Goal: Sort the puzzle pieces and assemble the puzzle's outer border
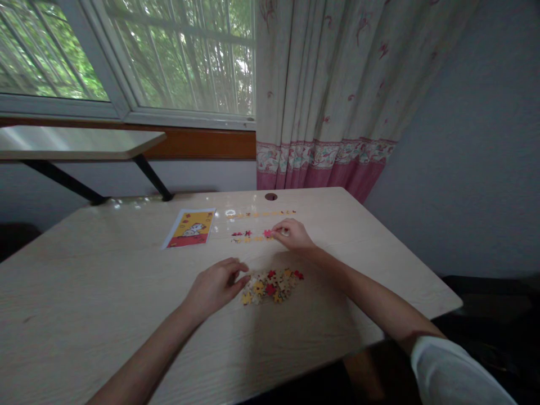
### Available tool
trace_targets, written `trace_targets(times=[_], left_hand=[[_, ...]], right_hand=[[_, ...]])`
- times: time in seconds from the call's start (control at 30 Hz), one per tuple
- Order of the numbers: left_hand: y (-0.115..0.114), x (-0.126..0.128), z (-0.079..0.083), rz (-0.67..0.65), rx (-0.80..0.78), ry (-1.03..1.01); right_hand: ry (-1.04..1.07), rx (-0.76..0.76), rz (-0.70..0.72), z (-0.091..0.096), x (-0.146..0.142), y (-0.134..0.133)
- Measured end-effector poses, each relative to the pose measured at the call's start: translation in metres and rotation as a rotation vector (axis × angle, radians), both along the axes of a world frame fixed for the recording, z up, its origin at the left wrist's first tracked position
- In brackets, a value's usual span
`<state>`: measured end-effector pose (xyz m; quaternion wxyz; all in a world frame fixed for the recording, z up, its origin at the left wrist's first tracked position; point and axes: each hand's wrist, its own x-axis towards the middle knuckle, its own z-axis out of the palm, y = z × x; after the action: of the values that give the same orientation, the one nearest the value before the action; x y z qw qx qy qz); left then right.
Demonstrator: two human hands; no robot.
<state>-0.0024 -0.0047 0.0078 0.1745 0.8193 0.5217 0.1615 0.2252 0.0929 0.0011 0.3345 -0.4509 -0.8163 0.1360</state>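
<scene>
My right hand [294, 233] pinches a red puzzle piece [267, 233] between thumb and forefinger, at the right end of a short row of red pieces [241, 233]. Just below runs a row of yellow pieces [252, 240]. My left hand [220, 283] hovers at the left edge of a pile of puzzle pieces [270, 288], thumb and fingers apart, with nothing visible between them. The pile mixes red, yellow and plain beige pieces. To the left of the rows lies a printed picture [190, 228] of a white animal on yellow and red.
Farther back, another row of small yellow pieces [261, 214] crosses the wooden table [105, 292]. A round cable hole [271, 197] sits near the far edge. A raised shelf [80, 142] stands at the back left. Curtains [329, 112] hang behind the table.
</scene>
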Motion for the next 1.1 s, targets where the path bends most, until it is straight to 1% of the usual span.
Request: trace_targets(times=[0.1,0.23,0.4,0.53,0.6,0.7,0.8,0.9,1.0,1.1], left_hand=[[0.0,-0.001,0.0,-0.002,-0.002,0.008],[-0.001,-0.001,0.0,-0.008,0.009,0.021],[-0.002,0.001,0.001,-0.024,0.015,0.041],[-0.002,0.002,0.001,-0.029,0.022,0.035],[-0.001,0.002,0.0,-0.031,0.022,0.027],[-0.001,0.003,0.0,-0.037,0.019,0.022],[0.0,0.004,0.001,-0.018,0.032,0.035],[0.0,0.005,0.0,0.028,0.059,0.017],[0.001,0.006,-0.003,0.055,0.079,-0.078],[0.003,0.006,-0.007,0.02,0.067,-0.204]], right_hand=[[-0.031,-0.104,-0.018,-0.006,-0.013,0.021],[-0.114,-0.191,-0.056,-0.011,-0.027,0.036],[-0.17,-0.213,-0.043,-0.012,-0.03,0.039],[-0.199,-0.204,-0.033,-0.006,-0.025,0.035],[-0.207,-0.192,-0.028,-0.002,-0.022,0.031],[-0.224,-0.124,0.001,0.002,-0.016,0.018],[-0.241,-0.036,0.069,0.002,-0.007,-0.003],[-0.212,0.041,0.145,0.0,0.001,-0.027],[-0.139,0.095,0.208,-0.002,0.004,-0.047],[-0.079,0.13,0.246,-0.002,0.0,-0.059]])
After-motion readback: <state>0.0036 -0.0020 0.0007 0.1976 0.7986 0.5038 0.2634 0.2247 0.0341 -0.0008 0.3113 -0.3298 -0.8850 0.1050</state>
